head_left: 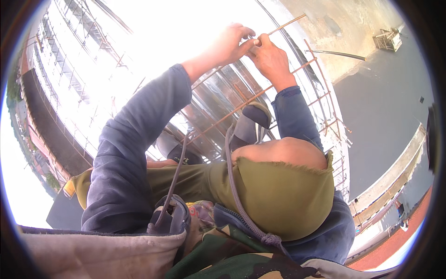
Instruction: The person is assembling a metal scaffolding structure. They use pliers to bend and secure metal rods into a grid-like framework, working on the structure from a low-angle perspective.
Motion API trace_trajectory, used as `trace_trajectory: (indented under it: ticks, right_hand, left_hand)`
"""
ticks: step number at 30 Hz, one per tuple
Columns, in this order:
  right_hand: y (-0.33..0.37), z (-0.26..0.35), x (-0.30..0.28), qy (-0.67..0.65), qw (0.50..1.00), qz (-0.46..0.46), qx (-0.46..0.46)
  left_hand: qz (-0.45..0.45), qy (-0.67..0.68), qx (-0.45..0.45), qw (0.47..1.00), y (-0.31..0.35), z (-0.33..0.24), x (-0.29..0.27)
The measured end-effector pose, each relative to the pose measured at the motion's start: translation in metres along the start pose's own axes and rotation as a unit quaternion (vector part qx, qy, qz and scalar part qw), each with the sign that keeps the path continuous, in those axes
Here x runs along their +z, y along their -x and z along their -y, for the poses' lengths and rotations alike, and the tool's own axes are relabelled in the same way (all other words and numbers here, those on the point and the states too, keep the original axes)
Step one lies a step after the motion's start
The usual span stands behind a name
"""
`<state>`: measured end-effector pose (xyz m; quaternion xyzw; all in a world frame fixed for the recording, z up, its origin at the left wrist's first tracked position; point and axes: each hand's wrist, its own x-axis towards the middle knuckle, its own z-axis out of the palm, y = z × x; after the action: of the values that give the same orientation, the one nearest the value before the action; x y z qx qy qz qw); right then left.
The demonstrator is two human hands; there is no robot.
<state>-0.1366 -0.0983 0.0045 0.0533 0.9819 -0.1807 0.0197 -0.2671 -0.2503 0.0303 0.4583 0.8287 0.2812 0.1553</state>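
Observation:
My left hand (227, 45) and my right hand (270, 59) meet at the top middle of the view, over a thin rusty steel bar (287, 23). The fingers of both are pinched together beside the bar. Whatever lies between the fingertips is too small to make out. A second rusty rebar (253, 98) runs slantwise below my hands, nearer to me. Under the bars lies shiny ribbed metal sheeting (209, 104). My shod foot (257, 115) is near the second bar, below my right wrist.
More rusty bars (329, 93) cross in a grid on the right. Beyond the sheeting's edge is a lower grey floor (381, 107), with a small wooden frame (387, 40) at the far right. Overbright sheeting with upright rods spreads left, toward a dark ledge (51, 121).

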Motion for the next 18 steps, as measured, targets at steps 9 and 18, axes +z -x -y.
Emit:
trace_trajectory:
  ticks: [9,18]
  right_hand:
    - [0.082,0.027,-0.055,-0.031,0.993,0.038,0.109]
    - [0.139,-0.047,-0.070,-0.231,0.912,-0.015,0.338]
  left_hand:
    - [0.179,0.055,-0.026,0.982,-0.067,0.032,0.061]
    - [0.129,-0.033,0.036,0.990,-0.062,0.037,0.059]
